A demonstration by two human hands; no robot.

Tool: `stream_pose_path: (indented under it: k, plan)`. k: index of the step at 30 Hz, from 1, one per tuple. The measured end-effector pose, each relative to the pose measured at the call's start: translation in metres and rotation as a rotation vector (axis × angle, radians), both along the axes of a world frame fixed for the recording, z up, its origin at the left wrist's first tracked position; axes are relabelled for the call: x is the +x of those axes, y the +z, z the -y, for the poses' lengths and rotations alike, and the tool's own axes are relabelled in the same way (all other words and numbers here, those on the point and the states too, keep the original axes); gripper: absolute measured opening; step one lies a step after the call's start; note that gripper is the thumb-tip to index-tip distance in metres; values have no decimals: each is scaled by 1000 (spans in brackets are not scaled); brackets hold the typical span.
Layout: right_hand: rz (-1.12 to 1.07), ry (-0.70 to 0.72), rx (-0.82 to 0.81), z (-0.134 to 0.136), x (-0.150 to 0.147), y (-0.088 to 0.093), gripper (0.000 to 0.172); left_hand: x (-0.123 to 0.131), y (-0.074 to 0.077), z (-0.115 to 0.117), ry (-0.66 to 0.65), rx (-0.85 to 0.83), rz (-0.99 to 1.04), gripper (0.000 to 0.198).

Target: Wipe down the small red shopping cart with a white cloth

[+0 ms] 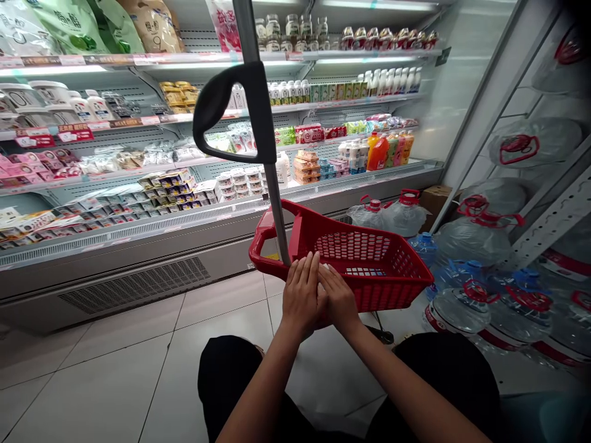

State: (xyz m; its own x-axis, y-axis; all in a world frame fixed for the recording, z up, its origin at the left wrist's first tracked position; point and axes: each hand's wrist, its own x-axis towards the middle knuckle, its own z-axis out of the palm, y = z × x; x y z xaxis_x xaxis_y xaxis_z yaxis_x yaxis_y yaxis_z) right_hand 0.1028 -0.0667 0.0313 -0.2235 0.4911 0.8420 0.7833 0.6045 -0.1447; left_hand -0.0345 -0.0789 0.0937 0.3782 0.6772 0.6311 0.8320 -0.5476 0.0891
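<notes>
My left hand (302,294) and my right hand (339,296) are side by side at the near side of a red shopping basket (383,289). The fingers of both are stretched out flat, with the fingertips close together; I see nothing held in either. Whether they touch the basket's rim I cannot tell. A grey metal pole (278,215) rises from the basket's left end, just beyond my left hand. It carries a black looped grip (264,117) higher up. The basket has slotted walls, and I see no goods in it.
A lit chiller (217,212) with several shelves of cups, bottles and pouches runs along the far side. Large water bottles with red handles (466,301) stand on the right beside a white metal rack (549,215). Pale floor tiles (207,320) lie below; my dark-clothed knees flank my forearms.
</notes>
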Motion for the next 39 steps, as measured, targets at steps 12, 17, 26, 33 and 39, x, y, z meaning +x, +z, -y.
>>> stream_pose_path:
  k: [12,17,26,33,39]
  plan:
    - [188,-235,-72,24,146,-46,69,-24,-10,-21,111,52,-91,57]
    - [139,-297,-70,24,139,-50,73,-4,-23,-16,117,19,-119,58]
    - [179,-126,-23,-4,45,-20,70,9,-41,-18,11,-14,-234,71]
    - [211,-259,-74,24,142,-49,70,-10,-31,-43,53,-57,-223,68]
    - [193,-376,-67,43,156,-58,73,16,-42,-39,128,-93,-109,67]
